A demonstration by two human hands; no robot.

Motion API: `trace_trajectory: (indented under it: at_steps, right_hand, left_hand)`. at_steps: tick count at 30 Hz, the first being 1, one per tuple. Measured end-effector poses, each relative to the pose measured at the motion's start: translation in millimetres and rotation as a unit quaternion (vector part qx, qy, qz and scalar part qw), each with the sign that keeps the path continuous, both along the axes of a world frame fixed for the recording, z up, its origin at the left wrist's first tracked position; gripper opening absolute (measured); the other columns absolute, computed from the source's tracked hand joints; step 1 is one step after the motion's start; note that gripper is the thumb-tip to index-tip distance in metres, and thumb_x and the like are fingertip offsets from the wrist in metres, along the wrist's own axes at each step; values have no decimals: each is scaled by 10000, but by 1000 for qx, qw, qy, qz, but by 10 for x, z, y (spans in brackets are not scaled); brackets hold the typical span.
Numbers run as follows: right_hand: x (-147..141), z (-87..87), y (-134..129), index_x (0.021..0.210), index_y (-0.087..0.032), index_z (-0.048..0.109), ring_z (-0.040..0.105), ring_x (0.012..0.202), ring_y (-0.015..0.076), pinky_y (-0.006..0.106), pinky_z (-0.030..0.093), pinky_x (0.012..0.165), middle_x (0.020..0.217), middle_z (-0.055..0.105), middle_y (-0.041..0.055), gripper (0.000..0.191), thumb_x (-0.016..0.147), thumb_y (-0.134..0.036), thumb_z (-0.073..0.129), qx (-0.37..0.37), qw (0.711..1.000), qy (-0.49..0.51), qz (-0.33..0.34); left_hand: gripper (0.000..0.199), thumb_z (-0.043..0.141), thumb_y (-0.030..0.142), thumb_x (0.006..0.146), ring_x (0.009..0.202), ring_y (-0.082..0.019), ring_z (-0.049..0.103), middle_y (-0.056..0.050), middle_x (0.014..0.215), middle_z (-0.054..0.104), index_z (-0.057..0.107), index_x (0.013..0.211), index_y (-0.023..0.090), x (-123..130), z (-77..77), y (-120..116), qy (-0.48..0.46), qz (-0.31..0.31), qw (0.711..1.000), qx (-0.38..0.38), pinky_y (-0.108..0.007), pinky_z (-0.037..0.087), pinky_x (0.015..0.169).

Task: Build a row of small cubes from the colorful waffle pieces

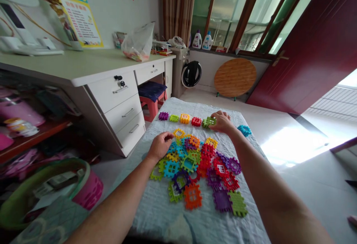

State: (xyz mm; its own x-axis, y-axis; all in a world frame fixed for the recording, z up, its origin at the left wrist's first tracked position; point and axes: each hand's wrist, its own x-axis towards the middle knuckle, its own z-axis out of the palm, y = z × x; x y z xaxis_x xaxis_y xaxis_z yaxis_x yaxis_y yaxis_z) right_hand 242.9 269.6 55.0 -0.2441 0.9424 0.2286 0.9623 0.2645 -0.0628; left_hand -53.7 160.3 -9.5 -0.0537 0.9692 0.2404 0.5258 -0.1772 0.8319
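Nearest on the pale blue cloth (156,206), an orange window-patterned interlocking tile (192,196) lies left of a purple square tile (222,200) and a green square tile (238,203). Beyond them spreads a jumbled heap of notched plastic tiles (189,162). The two hands are apart: the left hand (161,145), fingers curled, is at the heap's left edge, near a yellow tile (179,133); I cannot tell whether it grips anything. Farther off runs a spaced row: purple block (163,116), lime block (174,118), yellow block (184,118), red block (196,121), green block (208,122). The right hand (221,121) touches the green block's right end, its grip unclear. A blue block (244,130) sits by the cloth's right edge. Behind stand a front-loading washing machine (178,69) and a round wooden tabletop (235,76).
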Motion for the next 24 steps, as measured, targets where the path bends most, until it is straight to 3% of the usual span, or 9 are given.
trace_trajectory:
  at_steps: [7, 24]
  right_hand:
    - [-57, -88, 293, 1076, -258, 629, 410, 1035, 309, 428, 309, 864, 1115, 521, 91, 511, 592, -420, 660, -46, 998, -32, 4]
    - [-40, -183, 400, 1146, -267, 604, 413, 1054, 322, 449, 304, 882, 1117, 527, 99, 571, 608, -445, 678, -96, 993, -67, 9]
  left_hand:
    - [216, 501, 170, 725, 839, -174, 653, -29, 879, 710, 660, 870, 184, 8, -4, 2, -5, -5, 1000, -7, -297, 504, 822]
    - [192, 521, 162, 727, 829, -176, 658, -33, 868, 711, 660, 858, 176, 52, 79, -21, -29, -24, 999, -20, -297, 512, 818]
